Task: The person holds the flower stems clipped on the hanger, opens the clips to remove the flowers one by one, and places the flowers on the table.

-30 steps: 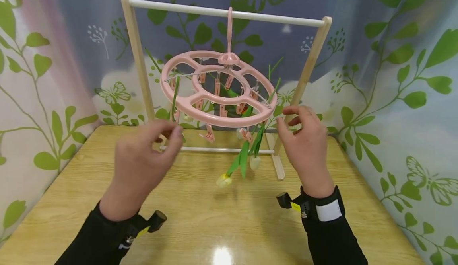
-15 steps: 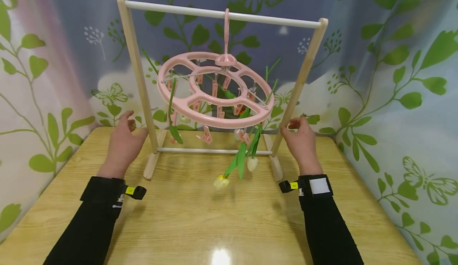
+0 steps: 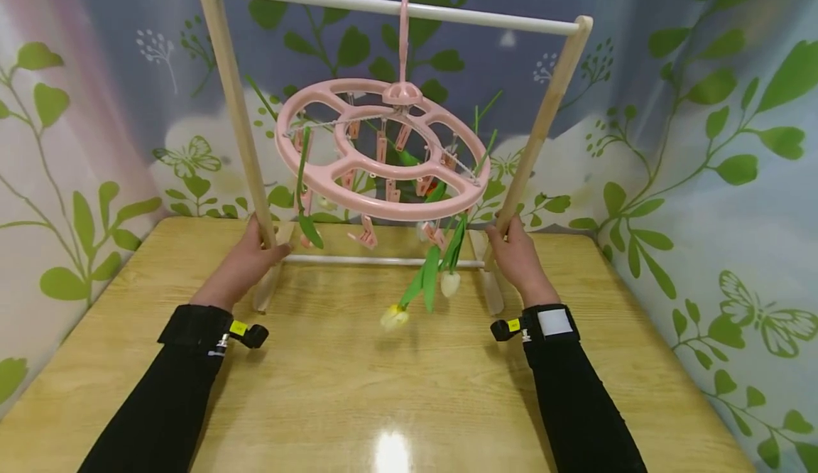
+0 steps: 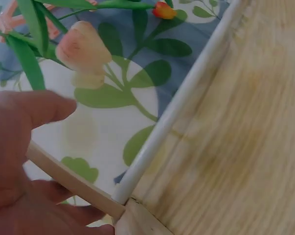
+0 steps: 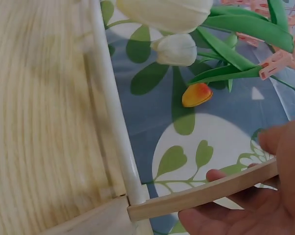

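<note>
A small wooden clothes rack (image 3: pixel 233 96) with white crossbars stands on the table. My left hand (image 3: pixel 249 258) grips its left post low down; in the left wrist view the fingers pass behind the post and the thumb (image 4: pixel 52 108) lies in front. On the other side, my right hand (image 3: pixel 516 254) holds the right post (image 5: pixel 211 195) near its foot. From the top bar hangs a pink round clip hanger (image 3: pixel 383 210). Artificial tulips dangle head down from its clips, among them a yellow one (image 3: pixel 394 317), a white one (image 3: pixel 450 285) and an orange one (image 5: pixel 196 95).
The wooden tabletop (image 3: pixel 383 373) spreads out in front of the rack. Leaf-patterned curtains (image 3: pixel 735 175) close in the back and both sides. Several pink clips (image 3: pixel 366 231) hang from the ring.
Both hands have come from beside the hanger to the outer sides of the rack and taken hold of its posts. The rack sits slightly higher in the head view.
</note>
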`<act>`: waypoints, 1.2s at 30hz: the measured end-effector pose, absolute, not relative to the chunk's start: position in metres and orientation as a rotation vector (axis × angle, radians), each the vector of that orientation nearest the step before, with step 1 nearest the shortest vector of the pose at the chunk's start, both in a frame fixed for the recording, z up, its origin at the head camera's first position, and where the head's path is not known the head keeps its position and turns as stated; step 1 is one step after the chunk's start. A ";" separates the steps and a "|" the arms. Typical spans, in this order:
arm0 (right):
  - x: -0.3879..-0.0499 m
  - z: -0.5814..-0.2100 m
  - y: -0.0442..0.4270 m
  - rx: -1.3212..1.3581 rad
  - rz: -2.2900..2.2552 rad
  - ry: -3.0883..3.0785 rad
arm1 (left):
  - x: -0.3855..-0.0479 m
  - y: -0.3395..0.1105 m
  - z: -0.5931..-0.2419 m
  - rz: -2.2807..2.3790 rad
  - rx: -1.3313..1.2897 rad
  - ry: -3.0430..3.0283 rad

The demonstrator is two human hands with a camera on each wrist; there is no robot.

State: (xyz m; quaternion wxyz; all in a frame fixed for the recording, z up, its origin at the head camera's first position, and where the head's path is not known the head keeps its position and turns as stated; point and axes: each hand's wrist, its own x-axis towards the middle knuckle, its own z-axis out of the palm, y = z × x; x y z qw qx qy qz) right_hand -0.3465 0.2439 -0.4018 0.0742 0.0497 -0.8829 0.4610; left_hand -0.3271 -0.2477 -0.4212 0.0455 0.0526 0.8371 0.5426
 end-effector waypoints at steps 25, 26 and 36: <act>-0.331 -0.390 0.260 0.196 1.501 -2.797 | -0.319 -0.256 -0.407 1.504 0.208 2.514; -0.331 -0.392 0.262 0.198 1.493 -2.809 | -0.320 -0.257 -0.407 1.474 0.199 2.511; -0.341 -0.420 0.264 0.030 1.286 -3.081 | -0.311 -0.265 -0.411 0.933 0.063 2.734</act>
